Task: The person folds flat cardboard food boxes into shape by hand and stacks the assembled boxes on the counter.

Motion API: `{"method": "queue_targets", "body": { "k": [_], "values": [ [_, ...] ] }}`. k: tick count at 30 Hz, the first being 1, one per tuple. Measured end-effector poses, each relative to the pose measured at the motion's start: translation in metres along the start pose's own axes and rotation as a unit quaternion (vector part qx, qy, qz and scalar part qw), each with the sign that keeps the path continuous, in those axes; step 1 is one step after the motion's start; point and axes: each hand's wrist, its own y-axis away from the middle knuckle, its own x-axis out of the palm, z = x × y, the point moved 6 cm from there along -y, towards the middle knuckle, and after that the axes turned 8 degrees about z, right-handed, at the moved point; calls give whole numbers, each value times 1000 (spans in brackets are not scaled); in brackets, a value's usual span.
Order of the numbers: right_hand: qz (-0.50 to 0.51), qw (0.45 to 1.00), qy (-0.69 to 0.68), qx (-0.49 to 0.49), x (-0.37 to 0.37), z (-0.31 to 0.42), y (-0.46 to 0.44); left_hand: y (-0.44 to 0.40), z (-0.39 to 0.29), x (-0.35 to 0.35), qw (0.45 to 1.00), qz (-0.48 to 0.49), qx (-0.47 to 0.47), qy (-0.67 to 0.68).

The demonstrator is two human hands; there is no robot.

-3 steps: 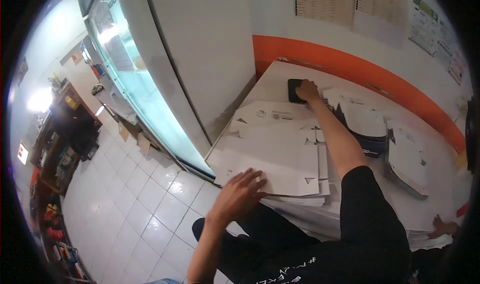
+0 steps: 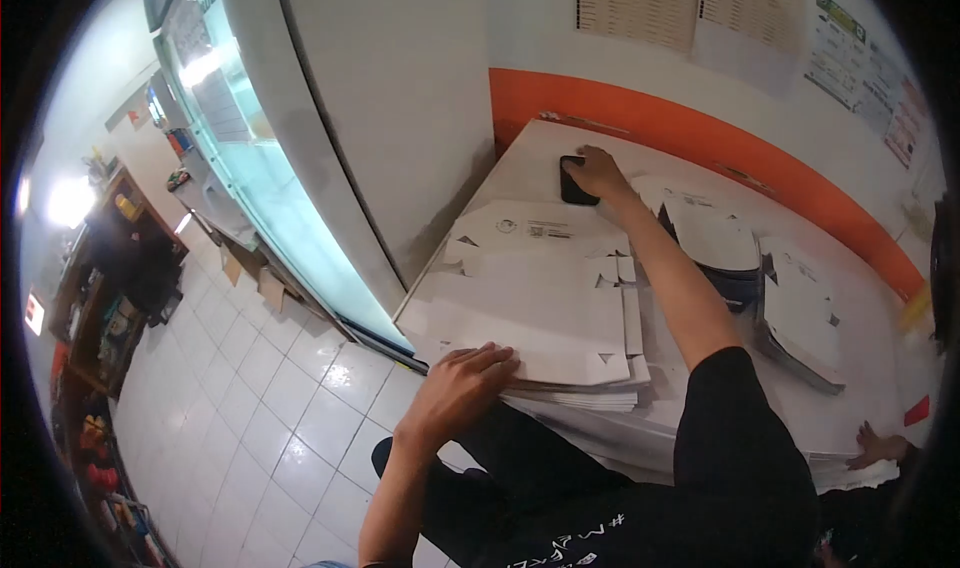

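Observation:
My left hand (image 2: 468, 383) rests on the front left edge of a stack of flat white printed cardboard box blanks (image 2: 530, 298), its fingers stretched out. Across the table my right hand (image 2: 602, 175) is at a black phone (image 2: 576, 183) lying behind that stack. The thumb is over the phone, and other fingers extend past its far right corner. Right of my forearm lie a curved pile of blanks (image 2: 710, 230) and another bundle of blanks (image 2: 800, 313).
Another person's hand (image 2: 875, 446) rests at the table's right edge. An orange wall band (image 2: 640, 133) runs behind the white table (image 2: 690, 403). A lit glass-door cabinet (image 2: 290, 208) stands left, beside the tiled floor (image 2: 250, 408). Shelves (image 2: 110, 338) line the far left.
The view has shifted slightly, moving the scene left. My right hand's fingers have stretched out beyond the phone's far edge. My left hand stays on the stack.

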Motion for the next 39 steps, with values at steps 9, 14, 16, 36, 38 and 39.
{"method": "queue_targets", "body": {
  "k": [9,14,16,36,38,39],
  "values": [
    [50,910,-392,-126,-186,97,246,-26,-1,-53,993,-49,40,103],
    [0,931,-361,-59,-142,68,344,-24,10,-72,962,-201,15,181],
    [39,960,-271,-60,-106,63,358,-13,8,-86,946,-287,-7,152],
    [178,727,-383,-542,-52,299,429,190,-71,-22,624,-474,69,618],
    [208,726,-304,-580,-42,313,442,222,-51,-18,512,-546,109,654],
    [229,722,-296,-582,-36,314,448,234,-49,-18,532,-561,4,634]
  ]
}}
